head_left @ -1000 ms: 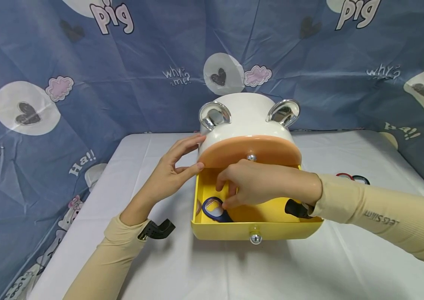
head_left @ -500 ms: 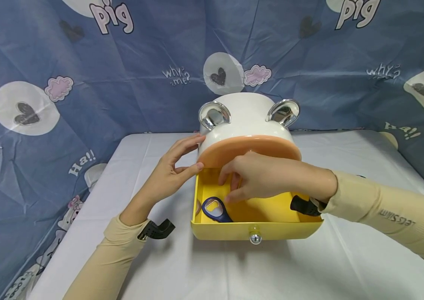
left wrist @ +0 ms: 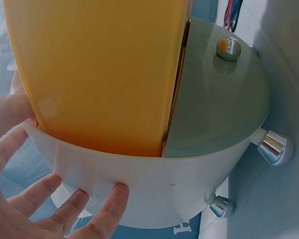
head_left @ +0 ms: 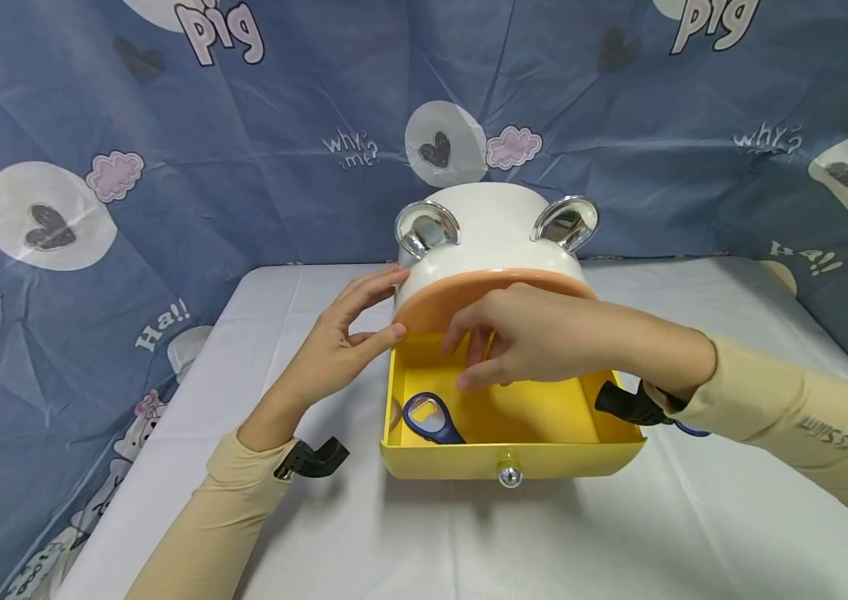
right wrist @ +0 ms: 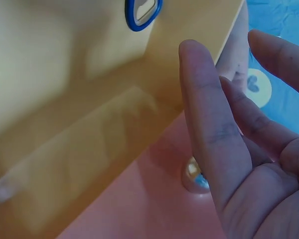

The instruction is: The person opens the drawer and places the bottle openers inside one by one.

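A blue-rimmed bottle opener (head_left: 433, 418) with a metal centre lies at the left of the pulled-out yellow drawer (head_left: 514, 461). The drawer sits in a white rounded box (head_left: 499, 225) with silver ears and an orange front. My left hand (head_left: 341, 337) rests on the box's left side, fingers extended along its white wall (left wrist: 154, 189) and the thumb near the drawer's corner. Above the drawer hovers my right hand (head_left: 529, 337), its fingers loosely bent, with nothing between them. In the right wrist view the opener (right wrist: 139, 12) is apart from my right fingers (right wrist: 209, 109).
A silver knob (head_left: 510, 476) sticks out from the drawer front. The upper front's knob (left wrist: 228, 49) shows in the left wrist view. Beside my right wrist, part of a blue object (head_left: 692, 430) shows on the white-covered table (head_left: 303, 542). A printed blue cloth (head_left: 281, 108) hangs behind.
My right hand has moved up and to the right, from the bottle opener toward the orange front. The opener stays in the drawer. My left hand keeps its place on the box.
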Demonstrator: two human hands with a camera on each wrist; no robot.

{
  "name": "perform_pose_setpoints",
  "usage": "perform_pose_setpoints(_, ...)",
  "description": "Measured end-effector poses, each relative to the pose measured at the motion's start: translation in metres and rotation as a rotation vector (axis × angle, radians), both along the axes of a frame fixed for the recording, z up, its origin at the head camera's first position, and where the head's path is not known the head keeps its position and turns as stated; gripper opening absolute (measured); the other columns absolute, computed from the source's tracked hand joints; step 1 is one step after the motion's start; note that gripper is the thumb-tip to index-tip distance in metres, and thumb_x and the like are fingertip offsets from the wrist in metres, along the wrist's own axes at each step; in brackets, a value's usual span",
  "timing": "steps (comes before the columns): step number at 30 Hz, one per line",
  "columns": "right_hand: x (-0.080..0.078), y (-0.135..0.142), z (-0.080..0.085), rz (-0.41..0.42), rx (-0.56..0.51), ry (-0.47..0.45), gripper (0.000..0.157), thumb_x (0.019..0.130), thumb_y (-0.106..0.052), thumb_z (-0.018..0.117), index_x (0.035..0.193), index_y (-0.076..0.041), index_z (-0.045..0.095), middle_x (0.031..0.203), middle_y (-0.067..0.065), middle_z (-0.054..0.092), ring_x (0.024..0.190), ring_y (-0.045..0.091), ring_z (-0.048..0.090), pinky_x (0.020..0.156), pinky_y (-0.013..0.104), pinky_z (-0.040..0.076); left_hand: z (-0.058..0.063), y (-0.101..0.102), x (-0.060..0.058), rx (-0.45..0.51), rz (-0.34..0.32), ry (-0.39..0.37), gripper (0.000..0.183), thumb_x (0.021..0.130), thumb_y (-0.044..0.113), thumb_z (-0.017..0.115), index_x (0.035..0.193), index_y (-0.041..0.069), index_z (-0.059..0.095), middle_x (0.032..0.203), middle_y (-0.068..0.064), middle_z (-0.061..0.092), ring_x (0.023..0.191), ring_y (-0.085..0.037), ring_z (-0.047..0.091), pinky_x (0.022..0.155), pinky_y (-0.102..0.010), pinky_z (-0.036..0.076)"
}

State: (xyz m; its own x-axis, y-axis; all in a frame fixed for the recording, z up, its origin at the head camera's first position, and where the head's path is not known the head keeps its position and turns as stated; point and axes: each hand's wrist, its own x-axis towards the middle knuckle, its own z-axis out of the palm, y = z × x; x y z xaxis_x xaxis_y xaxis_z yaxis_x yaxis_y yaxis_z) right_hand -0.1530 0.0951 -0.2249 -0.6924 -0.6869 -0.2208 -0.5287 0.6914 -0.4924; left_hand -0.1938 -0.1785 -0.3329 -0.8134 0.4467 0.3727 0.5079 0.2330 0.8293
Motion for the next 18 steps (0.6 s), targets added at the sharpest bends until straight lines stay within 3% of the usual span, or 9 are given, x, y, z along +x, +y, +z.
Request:
perform_pose_setpoints(11, 0.005, 0.015, 0.01, -0.033, -0.09, -0.004, 0.034, 0.096, -0.028, 0.083, 0.126, -0.014, 0.075, 0.101, -0.001, 0.077, 0.085, 0.015, 0.071, 0.076, 0.028, 0.065, 0.0, 0.0, 0.0, 0.004, -0.001, -0.004, 0.063, 0.104, 0.012, 0.073, 0.16, 0.032, 0.052, 0.17, 0.011, 0.038, 0.154, -0.018, 0.045, 0.105, -0.04, 0.062)
perform_pose_setpoints(18, 0.008, 0.029, 0.017, -0.081, -0.121, 0.007, 0.032, 0.098, -0.031, 0.082, 0.127, -0.018, 0.075, 0.105, -0.001, 0.076, 0.095, 0.016, 0.07, 0.085, 0.031, 0.065, 0.0, 0.001, 0.0, 0.012, -0.007, -0.003, 0.063, 0.104, 0.011, 0.073, 0.16, 0.031, 0.052, 0.171, 0.009, 0.038, 0.154, -0.019, 0.046, 0.104, -0.038, 0.063)
